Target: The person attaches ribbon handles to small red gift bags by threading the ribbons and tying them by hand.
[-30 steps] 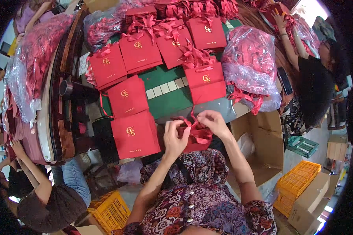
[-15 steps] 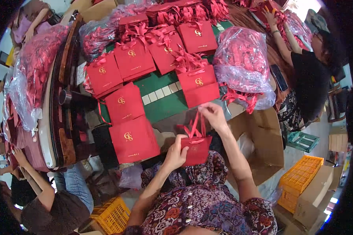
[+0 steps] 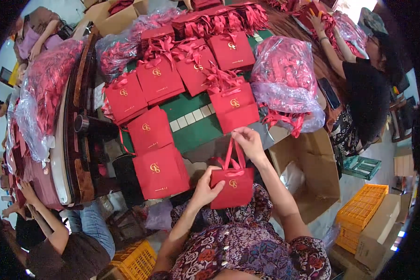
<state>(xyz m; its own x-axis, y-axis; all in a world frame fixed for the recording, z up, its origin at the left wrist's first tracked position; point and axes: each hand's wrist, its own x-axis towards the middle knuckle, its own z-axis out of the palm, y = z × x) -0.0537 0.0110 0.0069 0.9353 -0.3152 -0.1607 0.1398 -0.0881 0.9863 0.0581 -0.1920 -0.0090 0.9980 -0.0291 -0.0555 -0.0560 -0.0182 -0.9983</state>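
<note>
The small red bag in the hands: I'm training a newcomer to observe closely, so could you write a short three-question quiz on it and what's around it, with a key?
1. Multiple choice: the left hand grips the small red bag at its
a) left side
b) right side
c) bottom edge
2. True or false: the open cardboard box is to the right of the small red bag.
3. Fill in: the right hand pinches the bag's red ____ above its top edge.

Key: 1. a; 2. True; 3. ribbon.
</note>
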